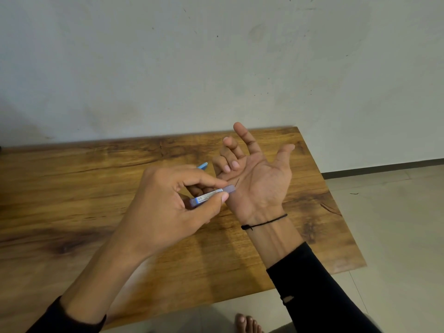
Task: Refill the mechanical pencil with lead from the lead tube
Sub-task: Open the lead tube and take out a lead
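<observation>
Nearest the camera, at 6 o'clock: a bare foot (247,323) on the floor, just beside the near edge of the wooden table (72,188). Black sleeves on both forearms; a thin black cord (264,221) circles the right wrist.

Left hand (165,203), centre of view: thumb and forefinger closed on the lead tube (208,195), the other fingers curled under it. Tube's long axis runs from about 8 o'clock to 2 o'clock. Its clear end points at 2 o'clock and sits just beside, possibly touching, the heel of the right palm.

Right hand (259,179), at 3 o'clock from the left: palm up, open, gripping nothing. Forefinger and thumb spread; the other fingers loosely bent over the palm. A short, thin dark line lies on the palm just past the tube's mouth, at 1 o'clock from it. Judged to be a lead (237,181); too fine to confirm.

Farther off, at 12 o'clock from the left knuckles: a blue tip (203,166) shows above the hand. Probably the pencil; the rest is hidden, and I cannot tell whether it lies on the table or is held.

Judgement: the step in hand is tipping lead into the palm. The left hand is nearer the pencil. The lead's axis is steeper than the tube's, so it needs pinching and lining up with the pencil's barrel.
</observation>
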The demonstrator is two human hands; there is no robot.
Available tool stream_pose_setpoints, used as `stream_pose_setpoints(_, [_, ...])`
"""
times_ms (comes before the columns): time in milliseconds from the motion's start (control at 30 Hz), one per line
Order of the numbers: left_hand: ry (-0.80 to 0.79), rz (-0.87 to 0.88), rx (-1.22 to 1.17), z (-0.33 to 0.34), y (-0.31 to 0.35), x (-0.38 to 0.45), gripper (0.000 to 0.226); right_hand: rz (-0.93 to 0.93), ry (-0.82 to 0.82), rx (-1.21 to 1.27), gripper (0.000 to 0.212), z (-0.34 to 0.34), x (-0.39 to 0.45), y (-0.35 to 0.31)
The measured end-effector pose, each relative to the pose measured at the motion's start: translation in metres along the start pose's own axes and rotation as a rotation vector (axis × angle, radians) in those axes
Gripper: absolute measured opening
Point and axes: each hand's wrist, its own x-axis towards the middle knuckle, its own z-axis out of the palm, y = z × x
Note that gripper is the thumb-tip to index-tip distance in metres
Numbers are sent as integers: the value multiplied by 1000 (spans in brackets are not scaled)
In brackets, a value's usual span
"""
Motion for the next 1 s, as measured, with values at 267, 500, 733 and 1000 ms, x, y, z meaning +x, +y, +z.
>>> stream_pose_setpoints(267, [38, 35, -26, -2, 2, 2, 14, 57, -45, 78, 107, 4, -3, -2])
stream_pose_setpoints(500, [84, -55, -189, -13, -5, 4, 13, 76, -74, 136, 108, 4, -1, -10])
stream_pose_setpoints(733, [-3, -75, 4, -21, -20, -3, 17, 85, -112, 168, 109, 3, 1, -14])
stream_pose_setpoints(1000, [-348, -35, 592, 29, -29, -23, 23, 73, -105, 130, 108, 0, 3, -17])
